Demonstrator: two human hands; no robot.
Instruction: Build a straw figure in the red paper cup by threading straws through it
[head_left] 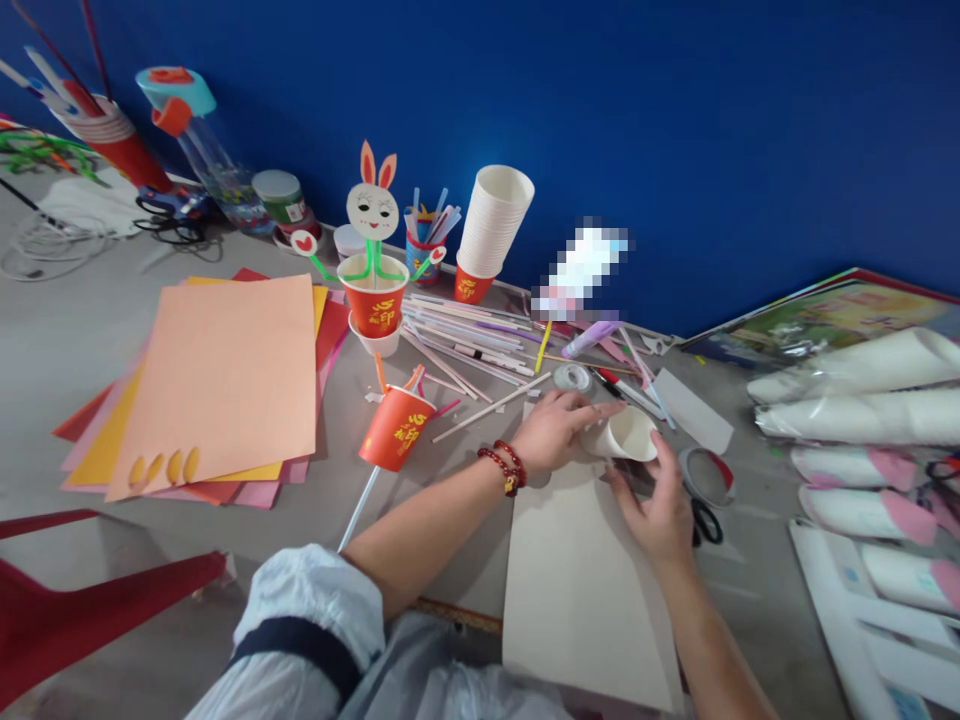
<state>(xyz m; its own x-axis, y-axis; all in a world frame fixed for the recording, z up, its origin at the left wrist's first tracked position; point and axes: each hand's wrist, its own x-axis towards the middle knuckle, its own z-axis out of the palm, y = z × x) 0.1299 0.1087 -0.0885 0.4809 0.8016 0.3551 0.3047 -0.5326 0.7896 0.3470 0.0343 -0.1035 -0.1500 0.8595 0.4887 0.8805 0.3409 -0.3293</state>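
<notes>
A white paper cup (631, 434) lies tilted over the far end of a sheet of white paper (581, 570), its mouth facing me. My left hand (559, 428) is closed on the cup's left side, fingers reaching over its rim. From the right, my right hand (660, 500) grips the same cup, with fingertips at the rim and thumb below. Scissors (705, 522) with black handles and a roll of tape (707, 475) lie just beyond my right hand. To the left, a red paper cup (397, 428) with straws leans on its side.
A rabbit-faced cup figure (375, 300) stands behind, beside a tall cup stack (495, 220). Coloured paper sheets (225, 380) cover the left side. Many straws (472, 335) lie in the middle. Wrapped cups (862, 415) line the right, and a blue wall (675, 120) closes the back.
</notes>
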